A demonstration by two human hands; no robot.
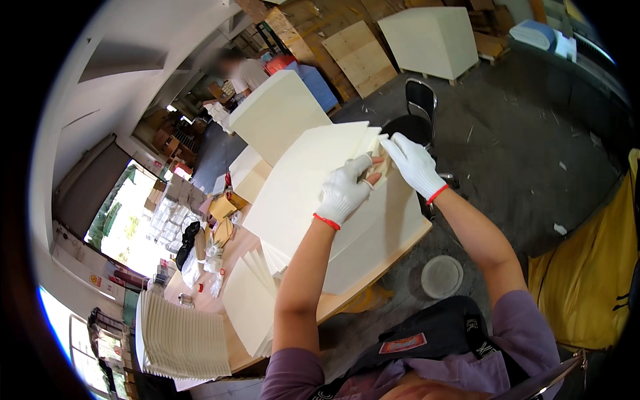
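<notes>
Large cream sheets (300, 180) lie in a thick stack on a wooden table (410, 235), their far right corners fanned slightly apart. My left hand (345, 188), in a white knit glove with a red cuff and bare fingertips, is on top near that corner. Its fingers are bent and closed around the sheet edges. Opposite it, my right hand (415, 165), also gloved in white with a red cuff, has its fingers stretched out together. Their tips touch the fanned corner from the outer side; the thumb is hidden.
Left of the stack lie more loose sheets (248, 303) and a long fanned row of cream sheets (183, 333). A tall cream block (280, 113) stands beyond. A black chair (421, 100) and a round grey lid-like object (441, 277) are on the floor. Another person (248, 73) is farther back.
</notes>
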